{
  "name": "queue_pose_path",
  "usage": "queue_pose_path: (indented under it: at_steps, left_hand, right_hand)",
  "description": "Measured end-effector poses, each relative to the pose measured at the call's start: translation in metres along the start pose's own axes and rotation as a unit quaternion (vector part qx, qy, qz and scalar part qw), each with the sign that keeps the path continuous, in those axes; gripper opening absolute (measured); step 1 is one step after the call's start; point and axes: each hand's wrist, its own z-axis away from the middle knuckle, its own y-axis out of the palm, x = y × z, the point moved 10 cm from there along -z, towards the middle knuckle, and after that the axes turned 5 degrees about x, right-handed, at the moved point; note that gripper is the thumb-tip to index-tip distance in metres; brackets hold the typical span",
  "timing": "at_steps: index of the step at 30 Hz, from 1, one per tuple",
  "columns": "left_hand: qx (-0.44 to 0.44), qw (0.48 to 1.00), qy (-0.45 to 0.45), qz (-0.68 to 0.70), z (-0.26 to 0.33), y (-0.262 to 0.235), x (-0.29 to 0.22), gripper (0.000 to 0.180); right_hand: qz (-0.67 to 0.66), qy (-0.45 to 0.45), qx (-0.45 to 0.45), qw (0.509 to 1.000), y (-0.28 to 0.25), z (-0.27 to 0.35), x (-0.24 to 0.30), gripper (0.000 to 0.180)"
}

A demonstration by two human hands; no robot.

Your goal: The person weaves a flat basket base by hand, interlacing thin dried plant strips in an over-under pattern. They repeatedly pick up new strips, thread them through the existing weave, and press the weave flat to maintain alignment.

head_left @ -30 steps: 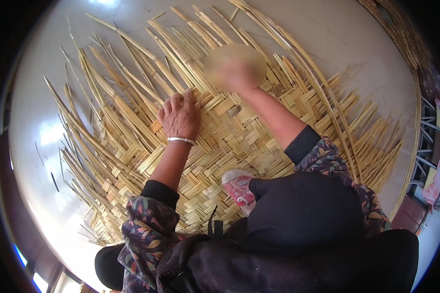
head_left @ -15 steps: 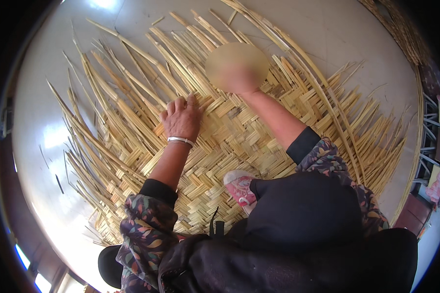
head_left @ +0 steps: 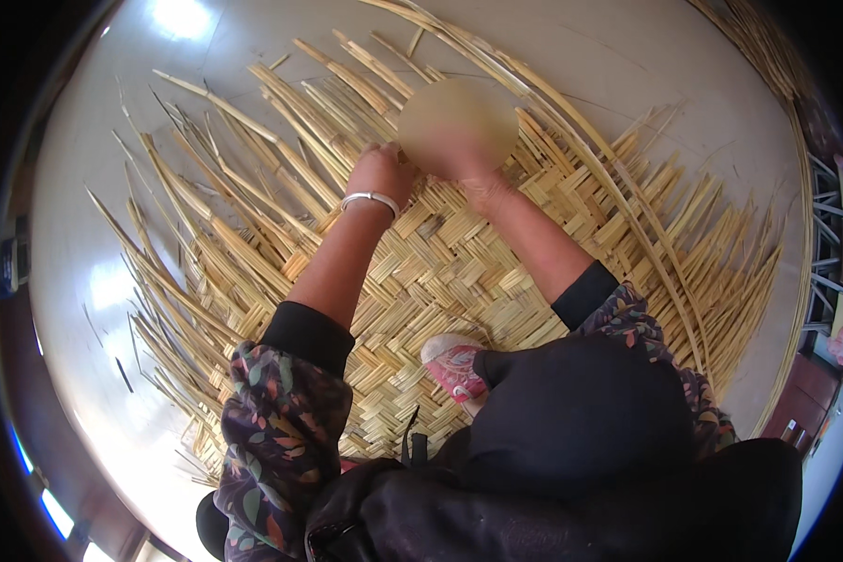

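A woven mat (head_left: 440, 272) of flat, straw-coloured split reed or bamboo strips lies under my hands, in a zigzag weave. Loose strip ends (head_left: 281, 155) fan out past its far and left edges. My left hand (head_left: 382, 171), with a silver bangle at the wrist, is at the far edge of the weave, its fingers curled in; what they grip is hidden. Close beside it on the right, my right hand (head_left: 482, 183) reaches to the same edge. A blurred patch covers its fingers, so their hold does not show.
My foot in a pink and white shoe (head_left: 456, 365) rests on the mat. Long strips (head_left: 571, 122) lie across its right side, with more loose ends (head_left: 721, 272) beyond. Around it is pale, shiny floor (head_left: 84, 272). A metal frame (head_left: 822, 253) stands at the far right.
My left hand has moved right and away from me, coming up beside my right hand, and its fingers have curled in. My right hand has barely moved.
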Motion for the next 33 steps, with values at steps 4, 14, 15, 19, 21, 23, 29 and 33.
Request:
queue_pose_path:
  at_steps: [4,14,15,19,21,23,29,33]
  left_hand:
    - [0.052,0.993,-0.078,0.067,-0.006,0.004,0.007,0.035]
    - [-0.053,0.987,-0.149,0.013,0.002,-0.018,0.014,0.036]
    - [-0.056,0.985,-0.162,0.024,0.003,-0.019,0.014,0.035]
    - [-0.104,0.975,-0.194,0.035,0.007,-0.026,0.022,0.033]
    - [-0.109,0.974,-0.184,0.079,0.006,-0.024,0.016,0.028]
    - [-0.133,0.966,-0.198,0.105,0.013,-0.033,0.03,0.025]
    - [-0.162,0.956,-0.196,0.147,0.007,-0.031,0.046,0.03]
    - [-0.11,0.959,-0.199,0.167,-0.008,-0.015,0.054,0.033]
  right_hand:
    - [0.032,-0.033,0.043,0.998,-0.009,-0.005,0.018,0.013]
    - [0.407,-0.071,0.022,0.91,-0.001,-0.04,0.076,0.024]
    - [0.423,-0.111,0.007,0.899,-0.003,-0.056,0.076,0.025]
    - [0.365,-0.031,0.118,0.923,0.007,-0.118,0.038,0.027]
    - [0.302,0.054,0.192,0.932,0.009,-0.125,0.019,0.025]
    - [0.203,0.089,0.245,0.944,0.035,-0.116,0.019,0.024]
    - [0.182,0.109,0.254,0.944,0.047,-0.102,0.023,0.025]
    - [0.167,0.096,0.259,0.947,0.042,-0.098,0.029,0.028]
